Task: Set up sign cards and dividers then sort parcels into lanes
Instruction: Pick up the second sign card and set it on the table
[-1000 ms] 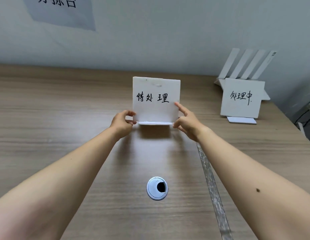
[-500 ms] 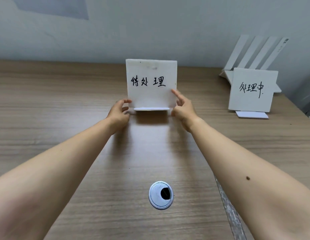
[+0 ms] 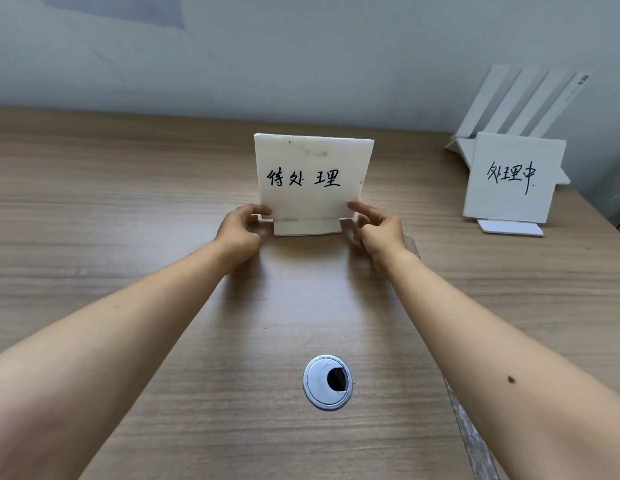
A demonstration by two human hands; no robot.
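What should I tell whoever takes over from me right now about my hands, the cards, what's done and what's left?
Left hand: pinches the lower left corner of the middle sign card.
Right hand: holds its lower right corner.
Done: right sign card stands on the table, white dividers leaning behind it.
Left: release the middle sign card, lay the white dividers, sort parcels; none in view.

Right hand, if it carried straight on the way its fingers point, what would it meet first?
The sign card marked 待处理. The right hand points forward and left at its lower right corner, and its fingers seem to touch it there, though depth is hard to judge.
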